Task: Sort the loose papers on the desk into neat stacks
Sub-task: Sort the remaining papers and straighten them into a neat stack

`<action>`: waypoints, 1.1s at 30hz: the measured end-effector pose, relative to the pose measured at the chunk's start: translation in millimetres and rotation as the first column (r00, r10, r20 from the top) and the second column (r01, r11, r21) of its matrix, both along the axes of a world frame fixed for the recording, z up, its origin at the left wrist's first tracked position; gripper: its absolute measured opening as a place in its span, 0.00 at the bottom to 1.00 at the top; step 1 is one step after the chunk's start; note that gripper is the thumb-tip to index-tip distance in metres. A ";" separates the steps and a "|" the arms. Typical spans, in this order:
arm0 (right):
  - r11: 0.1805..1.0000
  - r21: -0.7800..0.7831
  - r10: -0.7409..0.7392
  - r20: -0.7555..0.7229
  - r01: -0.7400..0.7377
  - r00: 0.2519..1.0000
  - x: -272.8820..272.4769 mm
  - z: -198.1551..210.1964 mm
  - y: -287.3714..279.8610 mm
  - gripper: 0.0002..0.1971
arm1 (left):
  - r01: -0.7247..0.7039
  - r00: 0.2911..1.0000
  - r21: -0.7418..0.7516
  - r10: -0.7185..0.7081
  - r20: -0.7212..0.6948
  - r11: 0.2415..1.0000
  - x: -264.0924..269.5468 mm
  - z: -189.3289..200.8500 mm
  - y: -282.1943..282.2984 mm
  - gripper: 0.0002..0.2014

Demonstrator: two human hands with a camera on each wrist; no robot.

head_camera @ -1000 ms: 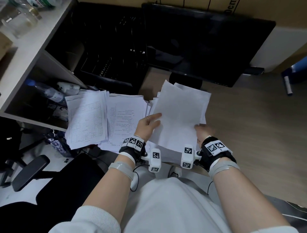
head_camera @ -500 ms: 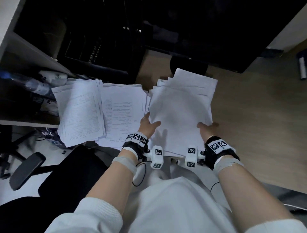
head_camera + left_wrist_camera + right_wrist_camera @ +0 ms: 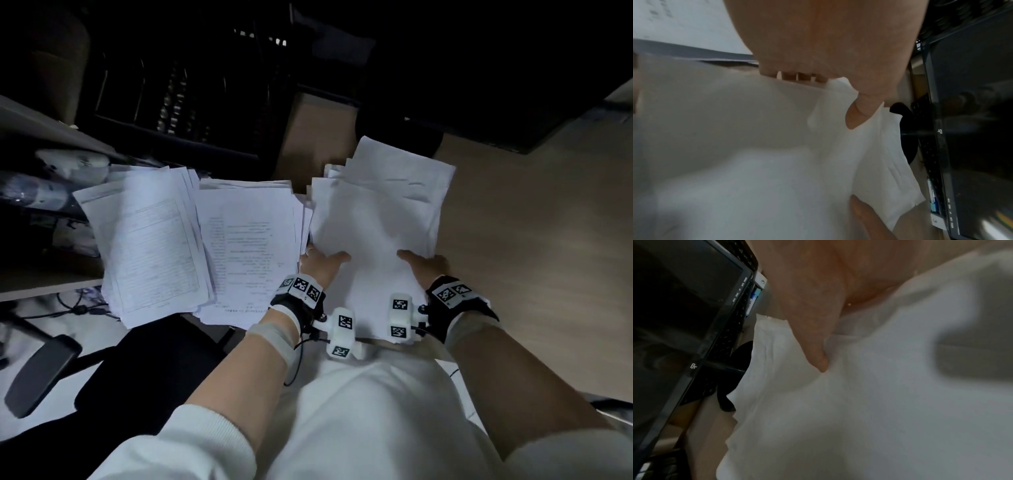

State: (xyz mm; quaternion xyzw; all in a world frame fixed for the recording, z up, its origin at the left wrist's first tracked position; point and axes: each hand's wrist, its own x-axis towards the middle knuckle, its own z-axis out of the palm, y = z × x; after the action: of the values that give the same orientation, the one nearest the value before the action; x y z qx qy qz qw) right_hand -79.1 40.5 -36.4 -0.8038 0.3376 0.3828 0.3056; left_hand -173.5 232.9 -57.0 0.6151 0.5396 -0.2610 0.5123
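Note:
A loose bundle of blank white sheets lies low over the wooden desk, its far edges fanned and uneven. My left hand grips its near left edge, thumb on top and fingers under the paper. My right hand grips the near right edge the same way, thumb pressed onto the sheets. Left of the bundle lie two printed stacks: a text stack and a stack of table forms overhanging the desk's near edge.
A dark monitor on a round black stand sits behind the bundle. A black wire rack and a shelf with bottles stand at the left. A black chair armrest is at the lower left.
Both hands have lowered the blank bundle from a raised, tilted hold toward the desk. The head view has tipped down, so the monitor fills less of the picture.

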 end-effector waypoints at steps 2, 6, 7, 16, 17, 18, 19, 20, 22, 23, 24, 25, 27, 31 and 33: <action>0.999 -0.036 -0.025 0.006 0.026 1.000 -0.6 0.1 -3.0 0.49 | 0.019 0.999 -0.060 -0.016 0.037 0.998 -2.1 -22.2 -2.3 0.61; 0.998 -0.058 -0.025 0.020 0.026 0.999 -0.2 -1.1 -24.9 0.49 | 0.166 0.985 -0.091 -0.162 0.053 0.982 13.9 28.3 -12.9 0.50; 0.997 -0.070 -0.024 0.015 0.025 1.000 0.5 -0.2 -30.5 0.48 | 0.187 0.982 -0.064 -0.185 0.035 0.980 15.1 30.1 -15.9 0.45; 1.000 0.014 0.023 0.038 -0.024 0.999 7.6 1.4 -73.6 0.38 | -0.089 0.995 -0.086 0.092 0.029 0.992 33.3 20.6 -63.2 0.64; 0.999 0.036 0.033 0.023 -0.034 0.999 8.5 2.3 -80.8 0.34 | -0.080 0.996 -0.088 0.083 0.027 0.993 34.8 21.8 -68.5 0.62; 0.998 0.056 0.037 0.015 -0.038 0.999 9.3 4.0 -87.4 0.32 | -0.065 0.997 -0.086 0.067 0.027 0.994 35.8 23.6 -74.3 0.55; 0.996 0.078 0.030 0.007 -0.031 1.000 10.5 4.6 -93.9 0.32 | -0.053 0.998 -0.080 0.056 0.032 0.995 37.7 28.4 -81.3 0.46; 0.996 0.083 0.017 0.014 -0.019 1.000 11.5 5.0 -99.1 0.34 | -0.041 0.998 -0.079 0.045 0.041 0.996 38.8 31.7 -85.7 0.37; 0.998 0.063 0.021 0.042 -0.023 0.999 15.0 0.0 -120.1 0.43 | 0.000 0.999 -0.065 0.003 0.042 0.998 40.1 31.2 -102.6 0.30; 0.998 0.052 0.027 0.054 -0.030 0.998 16.4 3.1 -128.0 0.48 | 0.024 0.999 -0.054 -0.022 0.039 0.998 41.0 31.7 -112.1 0.28; 0.998 0.050 0.024 0.053 -0.027 0.998 18.3 1.5 -136.9 0.50 | 0.035 0.999 -0.045 -0.033 0.036 0.998 41.7 31.2 -122.6 0.26; 0.998 0.053 0.022 0.050 -0.025 0.998 20.3 3.2 -144.0 0.50 | 0.036 0.998 -0.036 -0.035 0.043 0.999 41.8 29.3 -133.4 0.25; 0.995 0.086 0.045 0.025 -0.047 0.999 23.6 7.0 -156.3 0.50 | 0.044 0.998 -0.005 -0.044 0.052 0.999 41.6 28.8 -154.0 0.26; 0.977 0.206 0.057 -0.024 -0.051 0.998 29.3 11.8 -182.3 0.37 | 0.005 0.997 0.017 -0.007 0.080 1.000 34.8 30.4 -185.5 0.24; 0.965 0.260 0.026 -0.005 -0.024 1.000 29.8 10.2 -193.8 0.31 | -0.053 0.994 0.002 0.053 0.100 0.999 31.3 35.9 -195.0 0.22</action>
State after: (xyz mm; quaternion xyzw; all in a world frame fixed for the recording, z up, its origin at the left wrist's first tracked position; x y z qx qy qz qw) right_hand -49.3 -153.3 -26.3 -0.7593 0.2756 0.4308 0.4024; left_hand -142.2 37.9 -21.2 0.6140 0.5300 -0.2151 0.5439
